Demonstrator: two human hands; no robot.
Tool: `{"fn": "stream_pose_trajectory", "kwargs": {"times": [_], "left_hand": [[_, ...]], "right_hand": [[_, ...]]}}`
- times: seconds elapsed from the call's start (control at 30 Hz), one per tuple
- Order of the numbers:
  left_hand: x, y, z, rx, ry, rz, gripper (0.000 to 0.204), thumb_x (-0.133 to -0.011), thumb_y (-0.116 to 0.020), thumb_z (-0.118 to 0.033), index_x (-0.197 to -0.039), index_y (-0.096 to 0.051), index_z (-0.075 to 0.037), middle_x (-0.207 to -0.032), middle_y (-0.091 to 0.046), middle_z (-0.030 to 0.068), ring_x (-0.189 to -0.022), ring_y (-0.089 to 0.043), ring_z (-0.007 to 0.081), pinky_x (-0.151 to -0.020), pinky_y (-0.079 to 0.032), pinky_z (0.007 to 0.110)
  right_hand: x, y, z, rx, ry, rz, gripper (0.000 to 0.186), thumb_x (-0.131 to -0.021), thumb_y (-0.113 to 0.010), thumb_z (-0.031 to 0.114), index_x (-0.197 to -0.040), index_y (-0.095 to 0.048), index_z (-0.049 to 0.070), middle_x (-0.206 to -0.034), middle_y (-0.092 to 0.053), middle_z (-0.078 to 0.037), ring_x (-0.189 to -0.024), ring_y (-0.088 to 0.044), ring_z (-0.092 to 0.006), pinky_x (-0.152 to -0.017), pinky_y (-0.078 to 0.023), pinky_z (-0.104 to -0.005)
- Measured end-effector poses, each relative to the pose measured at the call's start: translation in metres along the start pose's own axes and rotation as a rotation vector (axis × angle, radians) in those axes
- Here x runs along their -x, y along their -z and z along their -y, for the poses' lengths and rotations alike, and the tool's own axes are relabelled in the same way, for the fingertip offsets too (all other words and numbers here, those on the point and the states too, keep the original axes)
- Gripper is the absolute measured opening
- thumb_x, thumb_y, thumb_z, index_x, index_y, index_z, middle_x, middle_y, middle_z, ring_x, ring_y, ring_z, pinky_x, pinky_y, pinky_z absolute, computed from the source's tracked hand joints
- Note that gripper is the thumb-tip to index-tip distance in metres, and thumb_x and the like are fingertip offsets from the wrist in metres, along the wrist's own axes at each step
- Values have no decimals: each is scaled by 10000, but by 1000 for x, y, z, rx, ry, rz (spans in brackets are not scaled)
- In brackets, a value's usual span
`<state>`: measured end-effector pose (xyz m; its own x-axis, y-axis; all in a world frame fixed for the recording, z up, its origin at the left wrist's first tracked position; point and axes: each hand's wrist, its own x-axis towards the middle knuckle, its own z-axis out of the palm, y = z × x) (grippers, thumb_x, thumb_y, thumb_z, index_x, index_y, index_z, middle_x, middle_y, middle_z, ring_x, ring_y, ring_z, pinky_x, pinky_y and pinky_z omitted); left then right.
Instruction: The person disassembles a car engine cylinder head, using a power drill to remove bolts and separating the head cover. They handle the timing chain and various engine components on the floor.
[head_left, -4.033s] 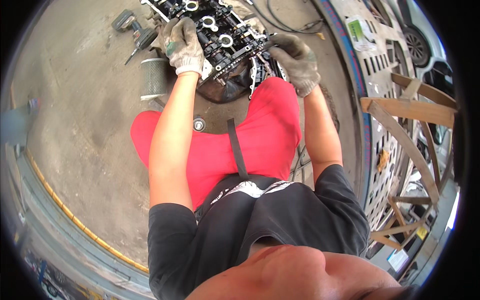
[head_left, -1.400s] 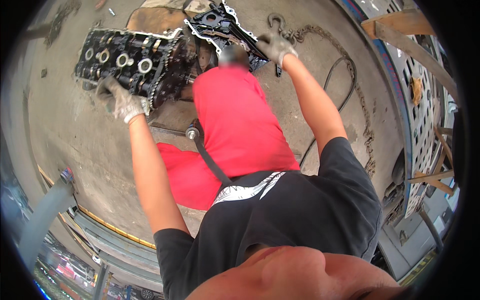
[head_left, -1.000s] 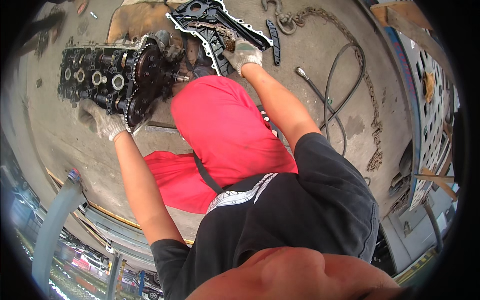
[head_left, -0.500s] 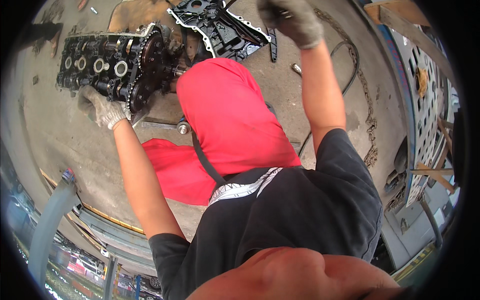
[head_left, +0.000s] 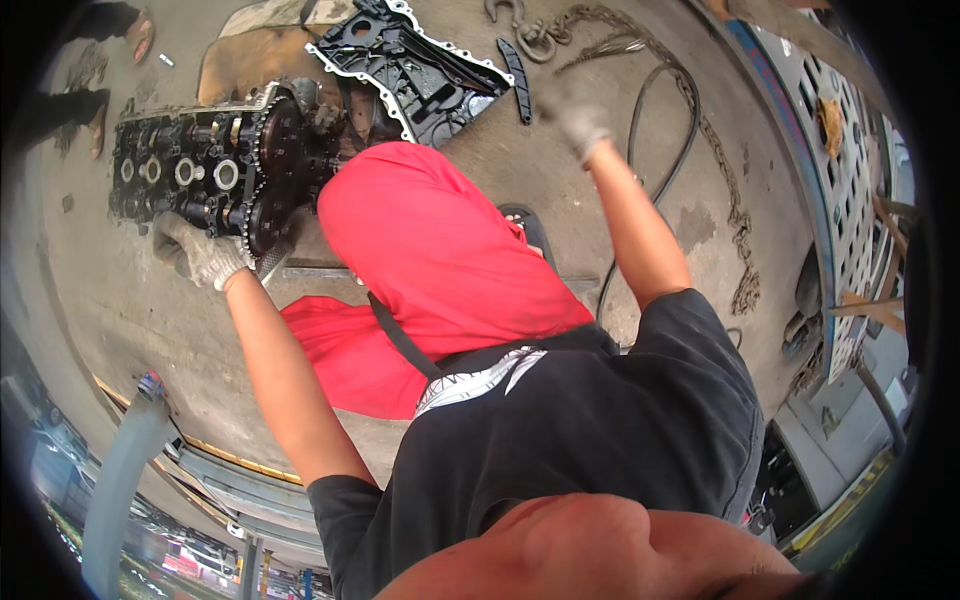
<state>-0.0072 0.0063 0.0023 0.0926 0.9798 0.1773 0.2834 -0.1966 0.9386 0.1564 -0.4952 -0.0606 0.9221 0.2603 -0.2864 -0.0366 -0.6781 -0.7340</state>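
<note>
A black engine cylinder head (head_left: pixel 180 170) with camshafts, pale rings and sprockets (head_left: pixel 275 220) lies left of my red-trousered knee. My gloved left hand (head_left: pixel 195 255) grips its near edge, fingers curled. My gloved right hand (head_left: pixel 575 125) is raised on the right, smeared by motion, near a long black curved guide (head_left: pixel 515 80); whether it holds anything is unclear. A black engine cover (head_left: pixel 410 85) with a pale bolt flange lies above my knee. A blurred metal piece (head_left: pixel 610 52), too smeared to name, is beside the rusty hook (head_left: pixel 535 40).
A brown pad (head_left: pixel 240 60) lies behind the engine. A rusty chain (head_left: pixel 735 200) and black hose (head_left: pixel 668 170) lie to the right, beside a perforated metal frame (head_left: pixel 855 200) with timber. Another person's feet (head_left: pixel 135 40) are at upper left. A grey post (head_left: pixel 125 480) stands lower left.
My right hand reached into the cover, rose right, and now is lower. The chain piece inside the cover is gone from there. My left hand stays on the cylinder head. Feet entered upper left.
</note>
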Motion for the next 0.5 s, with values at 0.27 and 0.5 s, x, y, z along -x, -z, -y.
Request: {"fn": "stream_pose_trajectory", "kwargs": {"times": [0.27, 0.5], "left_hand": [[-26, 14, 27, -33, -121, 83, 594, -1006, -755, -494, -1310, -631, 1, -1265, -717, 148, -1092, -658, 265, -969, -552, 401], [3, 3, -3, 38, -52, 96, 421, -1057, -728, -319, -1252, -606, 33, -1243, -689, 183, -1141, -643, 285, -1062, -501, 417]], "right_hand": [[-31, -174, 15, 391, -10, 155, 435, -1017, -671, 412, -1369, -682, 156, -1360, -707, -210, -1221, -704, -419, -1032, -566, -510], [-44, -169, 6, 411, 5, 210, 396, -991, -655, 321, -1330, -709, 123, -1339, -719, -217, -1237, -696, -412, -1048, -561, -503]]}}
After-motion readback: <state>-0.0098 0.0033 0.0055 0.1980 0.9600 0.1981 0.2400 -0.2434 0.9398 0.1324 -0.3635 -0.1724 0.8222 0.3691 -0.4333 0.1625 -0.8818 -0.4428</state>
